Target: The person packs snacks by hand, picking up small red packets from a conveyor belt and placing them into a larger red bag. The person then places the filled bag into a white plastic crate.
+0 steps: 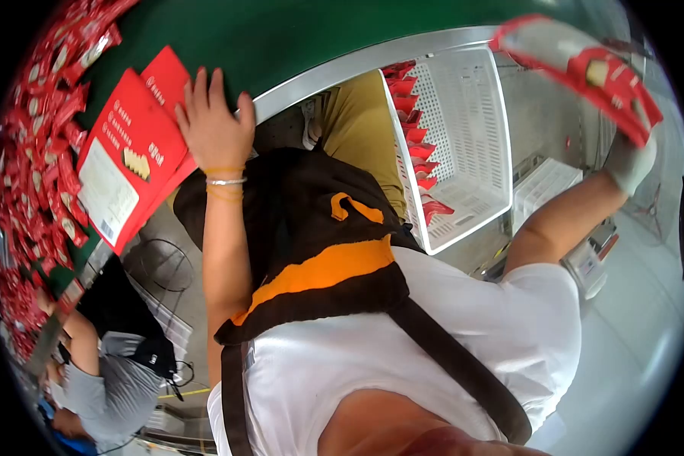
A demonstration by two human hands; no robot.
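Note:
My bare left hand [219,125] lies with its fingers spread on the edge of the green surface, against a small stack of flat red printed pouches [140,140]. A white label panel and a picture of food mark the top pouch. Far to the right, my right hand [632,156] wears a white glove and grips a red pouch [604,72] by its end. That pouch is raised, partly see-through and blurred by motion. My right fingers are mostly hidden behind it.
Many small red wrapped packets [42,159] are heaped along the left of the green surface [228,34]. A white plastic basket [463,144] with a row of red pouches [416,137] stands right of my legs. A co-worker in a grey shirt [121,380] is at lower left.

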